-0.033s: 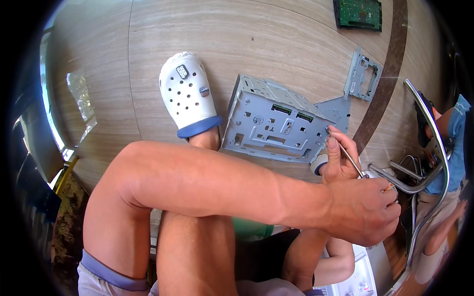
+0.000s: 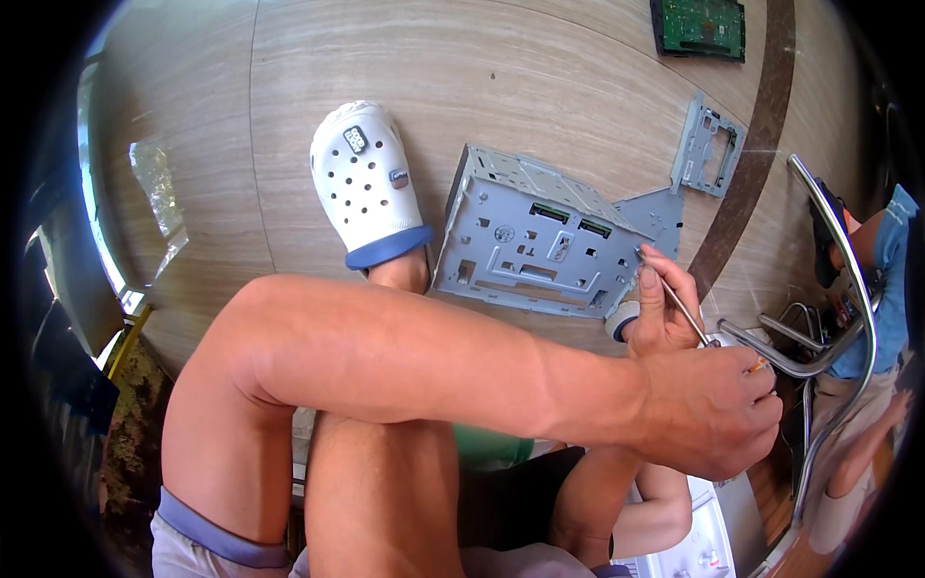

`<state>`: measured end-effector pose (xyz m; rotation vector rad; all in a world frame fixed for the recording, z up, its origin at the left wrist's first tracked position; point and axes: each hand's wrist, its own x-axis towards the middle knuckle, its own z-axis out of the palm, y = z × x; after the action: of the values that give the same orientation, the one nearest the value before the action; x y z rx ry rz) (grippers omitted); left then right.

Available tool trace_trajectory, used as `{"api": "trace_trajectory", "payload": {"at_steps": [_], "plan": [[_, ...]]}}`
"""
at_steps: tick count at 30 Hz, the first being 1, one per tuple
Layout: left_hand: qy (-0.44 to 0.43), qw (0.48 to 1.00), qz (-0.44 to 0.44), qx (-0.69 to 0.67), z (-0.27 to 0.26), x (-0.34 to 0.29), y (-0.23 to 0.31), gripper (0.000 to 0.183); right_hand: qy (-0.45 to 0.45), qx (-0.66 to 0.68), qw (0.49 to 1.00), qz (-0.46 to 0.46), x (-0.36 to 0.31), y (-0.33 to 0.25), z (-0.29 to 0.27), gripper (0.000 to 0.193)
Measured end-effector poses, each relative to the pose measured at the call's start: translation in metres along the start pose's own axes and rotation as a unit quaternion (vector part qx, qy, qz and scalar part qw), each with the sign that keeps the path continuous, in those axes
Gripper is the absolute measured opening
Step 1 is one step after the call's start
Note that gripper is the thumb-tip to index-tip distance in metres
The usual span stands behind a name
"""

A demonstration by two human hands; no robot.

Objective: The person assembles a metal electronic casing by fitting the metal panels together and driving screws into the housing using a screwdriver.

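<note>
A grey metal casing (image 2: 525,252) with slots and two green connectors stands on the floor in front of me. My left arm reaches across from the left, and my left hand (image 2: 711,409) is closed round the handle end of a screwdriver (image 2: 682,312). An orange bit shows at those fingers, but most of the handle is hidden. My right hand (image 2: 667,294) pinches the metal shaft between thumb and finger. The shaft's tip is at the casing's right edge; whether it sits in a screw is too small to tell.
A flat grey metal bracket (image 2: 708,154) lies beyond the casing, and a green circuit board (image 2: 701,29) farther back. My white clog (image 2: 366,183) is left of the casing. Chrome chair tubing (image 2: 858,279) curves along the right, with another person (image 2: 867,337) behind it.
</note>
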<state>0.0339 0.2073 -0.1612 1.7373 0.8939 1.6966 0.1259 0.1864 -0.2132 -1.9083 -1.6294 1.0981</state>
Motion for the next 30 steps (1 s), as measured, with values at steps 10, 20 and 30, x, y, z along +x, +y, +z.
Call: {"api": "trace_trajectory", "payload": {"at_steps": [10, 20, 30], "plan": [[-0.032, 0.999, 0.008, -0.011, -0.003, -0.008, 0.002, 0.015, 0.061, 0.034, 0.996, -0.060, -0.004, 0.013, 0.014, 0.012], [-0.018, 1.000, 0.000, -0.009, -0.007, -0.005, 0.000, 0.016, 0.081, 0.035, 0.996, -0.030, -0.004, 0.006, 0.019, 0.013], [-0.004, 1.000, -0.003, -0.009, -0.007, -0.004, -0.001, 0.017, 0.103, -0.026, 0.994, 0.013, -0.005, -0.008, 0.022, 0.014]]}}
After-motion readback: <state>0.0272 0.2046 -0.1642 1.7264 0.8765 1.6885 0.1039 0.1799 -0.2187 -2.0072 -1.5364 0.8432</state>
